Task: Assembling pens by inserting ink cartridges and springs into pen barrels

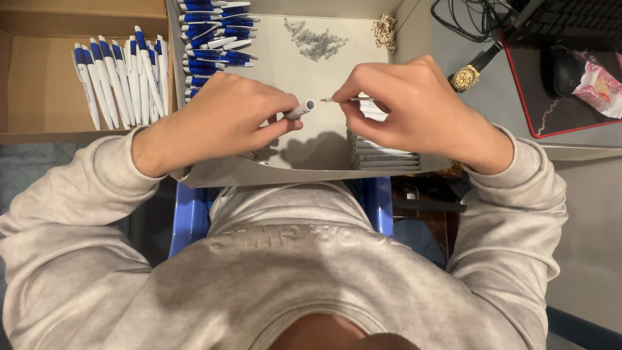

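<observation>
Firstly, left grip: the left hand [220,120] is clenched round a white pen barrel [299,110], whose open end pokes out toward the right hand.
Right grip: the right hand [414,110] pinches a thin refill [338,100] between fingertips, its tip pointing at the barrel's open end — close, not yet inside.
Where the work sits: both hands hover over a shallow cardboard tray [304,170] held at the person's lap.
In the tray: a row of blue-and-white pens [214,39] along the left side, a scatter of small springs [314,42] near the far edge, a stack of pale flat pieces [382,155] under the right hand.
Left of it: a brown box [39,71] with finished blue-and-white pens [120,74] — laid side by side.
Right, on the counter [505,97]: a gold wristwatch [466,76], well apart from the tray.
</observation>
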